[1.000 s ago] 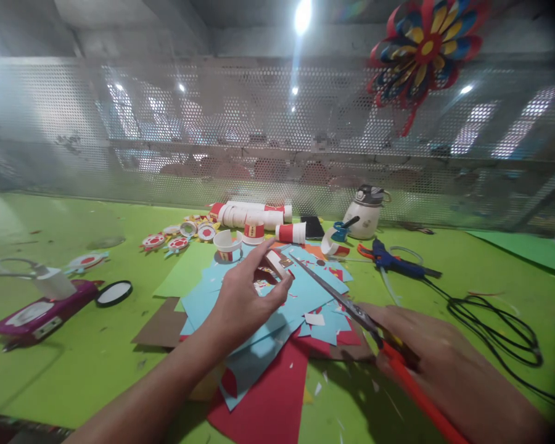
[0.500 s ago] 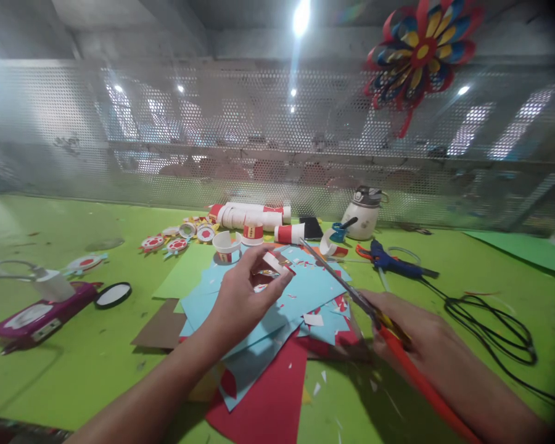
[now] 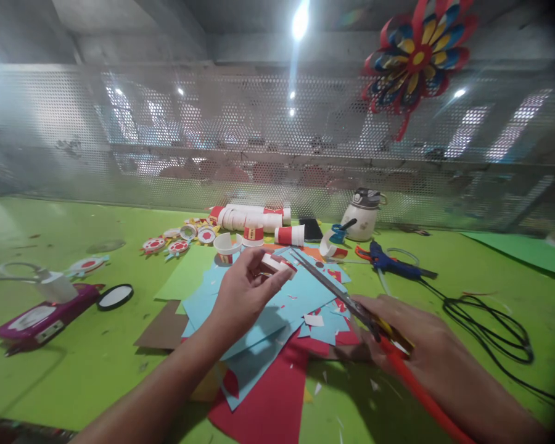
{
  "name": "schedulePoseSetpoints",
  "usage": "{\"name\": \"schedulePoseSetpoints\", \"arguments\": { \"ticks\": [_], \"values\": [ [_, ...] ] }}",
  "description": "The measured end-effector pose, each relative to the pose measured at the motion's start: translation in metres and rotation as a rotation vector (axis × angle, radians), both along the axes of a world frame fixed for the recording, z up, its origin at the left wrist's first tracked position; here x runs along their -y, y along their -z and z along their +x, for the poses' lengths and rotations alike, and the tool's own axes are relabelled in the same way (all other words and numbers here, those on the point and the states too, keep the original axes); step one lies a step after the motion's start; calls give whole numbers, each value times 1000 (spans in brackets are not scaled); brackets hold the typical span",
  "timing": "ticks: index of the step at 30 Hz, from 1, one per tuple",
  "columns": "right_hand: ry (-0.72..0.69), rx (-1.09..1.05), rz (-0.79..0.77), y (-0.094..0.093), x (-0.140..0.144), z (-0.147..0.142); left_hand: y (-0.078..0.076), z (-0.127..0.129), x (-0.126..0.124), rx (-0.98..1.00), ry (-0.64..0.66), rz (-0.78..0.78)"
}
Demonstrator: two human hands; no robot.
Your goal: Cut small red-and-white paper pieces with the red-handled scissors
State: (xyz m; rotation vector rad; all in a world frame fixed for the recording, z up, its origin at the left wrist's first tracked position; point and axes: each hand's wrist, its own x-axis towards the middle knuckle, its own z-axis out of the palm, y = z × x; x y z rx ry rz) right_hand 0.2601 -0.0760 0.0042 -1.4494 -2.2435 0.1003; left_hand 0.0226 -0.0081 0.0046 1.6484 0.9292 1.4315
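My left hand (image 3: 245, 293) pinches a small white and red paper ring (image 3: 275, 264) between thumb and fingers, a little above a heap of blue and red paper sheets (image 3: 277, 320). My right hand (image 3: 416, 345) grips red-handled scissors (image 3: 351, 303). Their blades point up and left, and the tips almost reach the paper ring. Small paper scraps lie scattered over the sheets.
On the green table (image 3: 74, 345) behind the sheets lie white and red paper cups (image 3: 254, 219), round paper ornaments (image 3: 178, 240), a white jar (image 3: 363, 216) and a blue glue gun (image 3: 393, 262) with a black cord (image 3: 494, 330). A purple device (image 3: 41, 314) sits left. A perforated metal screen (image 3: 166, 135) closes the back.
The scissors tips have swung down and left, closer to the paper ring. My left hand has turned the ring slightly and stayed in nearly the same place.
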Motion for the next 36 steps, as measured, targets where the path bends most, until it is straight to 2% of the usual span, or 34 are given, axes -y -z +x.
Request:
{"name": "schedulePoseSetpoints", "arguments": {
  "ticks": [6,12,19,26,31,36],
  "values": [
    [-41,140,138,4,0,4,6,-2,-4,39,6,22],
    [-71,196,252,4,3,8,10,-4,-5,-61,-41,57],
    [-44,223,270,1,1,9,9,-5,-4,-218,-151,102],
    [-40,214,243,0,3,8,10,-7,-5,-258,-180,160],
    [-30,254,231,-1,4,7,11,-7,-4,-334,-257,180],
    [-23,298,222,-4,4,6,12,-6,-3,-356,-249,157]
  ]
}}
